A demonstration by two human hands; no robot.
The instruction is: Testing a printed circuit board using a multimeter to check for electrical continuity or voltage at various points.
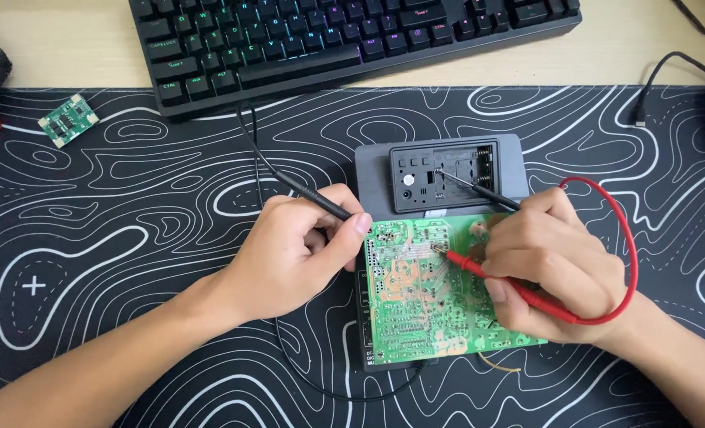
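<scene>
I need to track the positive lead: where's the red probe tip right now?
In the head view, the red probe lies in the right hand, its tip on the green circuit board, upper middle, right of the left hand.

Left hand (289,254) grips a black probe (320,200); right hand (550,269) presses a red probe (511,285) onto the green circuit board (416,301), lying over a grey multimeter (447,170).
</scene>
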